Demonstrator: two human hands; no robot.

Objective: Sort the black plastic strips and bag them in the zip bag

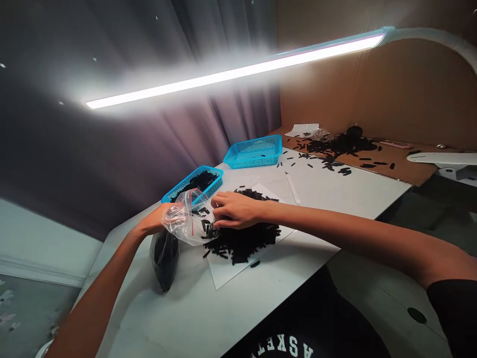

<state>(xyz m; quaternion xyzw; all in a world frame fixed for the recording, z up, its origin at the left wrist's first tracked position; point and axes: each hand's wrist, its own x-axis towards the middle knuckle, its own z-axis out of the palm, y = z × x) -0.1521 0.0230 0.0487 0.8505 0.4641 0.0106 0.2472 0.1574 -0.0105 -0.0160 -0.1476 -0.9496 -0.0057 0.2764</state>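
Note:
My left hand (158,218) is closed around the upper part of a clear zip bag (186,219) with a red line along its mouth. Black pieces fill the bag's lower end, which hangs down beside the hand; plastic covers some of my left fingers. At the bag's mouth, my right hand (236,211) curls over a heap of small black strip-like pieces (242,243). Its fingers are bent, and whether they grip any pieces is hidden. Under the heap lies a white sheet (219,273). Several black pieces show in the bag's opening.
Behind the bag stands a blue basket (214,186) holding black pieces. Another blue basket (253,154) sits farther back. A white craft knife or pen-like tool (292,189) lies beyond the heap. More black pieces (346,141) spread over cardboard at the right. A lit lamp (238,74) spans overhead.

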